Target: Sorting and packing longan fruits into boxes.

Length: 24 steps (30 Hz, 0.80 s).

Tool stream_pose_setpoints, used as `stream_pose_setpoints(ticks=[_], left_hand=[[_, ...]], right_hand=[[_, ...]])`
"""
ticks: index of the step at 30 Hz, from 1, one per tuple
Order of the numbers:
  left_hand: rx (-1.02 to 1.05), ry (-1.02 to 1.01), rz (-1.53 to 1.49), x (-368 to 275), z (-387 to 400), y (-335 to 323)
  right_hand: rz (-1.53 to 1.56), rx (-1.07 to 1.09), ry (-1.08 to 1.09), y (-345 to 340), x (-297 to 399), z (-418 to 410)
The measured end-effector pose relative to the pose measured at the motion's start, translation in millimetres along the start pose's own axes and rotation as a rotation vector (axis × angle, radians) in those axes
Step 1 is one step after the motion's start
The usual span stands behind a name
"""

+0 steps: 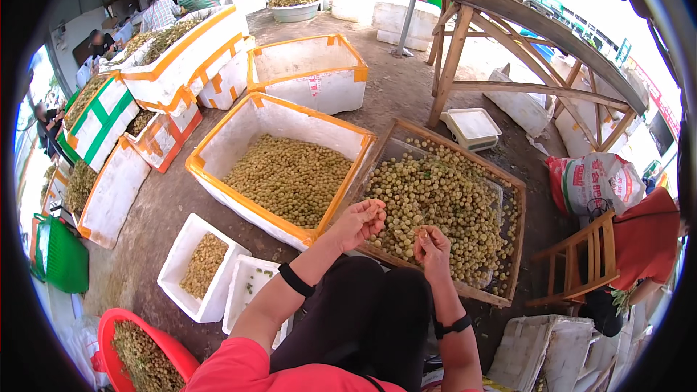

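Observation:
Before my knees lies a wooden-framed mesh tray (pixel 517 218) heaped with small round yellow-green fruits (pixel 435 201), with bits of green stem among them. My left hand (pixel 362 223) is above the tray's near left edge, its fingers curled together. Over the near part of the heap, my right hand (pixel 434 247) has its thumb and fingers pinched together. Whether either hand holds a fruit is hidden by the fingers. Left of the tray stands a large white foam box (pixel 239 114) edged with orange tape, with a layer of loose fruits (pixel 294 179) inside.
Two small foam boxes (pixel 182 245) (pixel 239 272) stand by my left leg. A red tub (pixel 109 337) holds fruit bunches. Stacked foam boxes (pixel 179 71) line the left. A wooden trestle (pixel 452 60) stands ahead; a wooden chair (pixel 582 256) with a seated person is at right.

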State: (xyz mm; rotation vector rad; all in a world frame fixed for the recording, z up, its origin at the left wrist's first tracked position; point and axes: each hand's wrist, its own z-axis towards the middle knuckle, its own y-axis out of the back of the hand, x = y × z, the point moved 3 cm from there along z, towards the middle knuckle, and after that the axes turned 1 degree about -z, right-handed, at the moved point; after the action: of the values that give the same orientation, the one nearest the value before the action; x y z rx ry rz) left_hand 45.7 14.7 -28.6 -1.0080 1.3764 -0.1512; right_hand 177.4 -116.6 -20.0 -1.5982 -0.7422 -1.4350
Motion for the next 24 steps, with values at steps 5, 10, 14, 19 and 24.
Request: stream_pose_setpoints(ticks=[5,10,14,19,24], left_hand=[[0.029,0.288,-0.144,12.7,-2.2,-15.7],[0.163,0.208,-0.221,25.4,5.0,-19.8],[0.179,0.159,-0.369,22.7,4.9,-24.6],[0.103,0.280,-0.134,31.4,12.1,-43.8],[0.139,0.300,0.086,39.5,17.6,-45.1]], right_hand=[[0.028,-0.001,-0.024,3.6,8.6,-1.9],[0.064,0.036,-0.021,1.1,11.1,-3.8],[0.238,-0.019,-0.053,11.7,6.3,-3.6],[0.398,-0.036,-0.061,19.0,15.5,-7.7],[0.197,0.133,-0.109,2.5,19.6,-6.9]])
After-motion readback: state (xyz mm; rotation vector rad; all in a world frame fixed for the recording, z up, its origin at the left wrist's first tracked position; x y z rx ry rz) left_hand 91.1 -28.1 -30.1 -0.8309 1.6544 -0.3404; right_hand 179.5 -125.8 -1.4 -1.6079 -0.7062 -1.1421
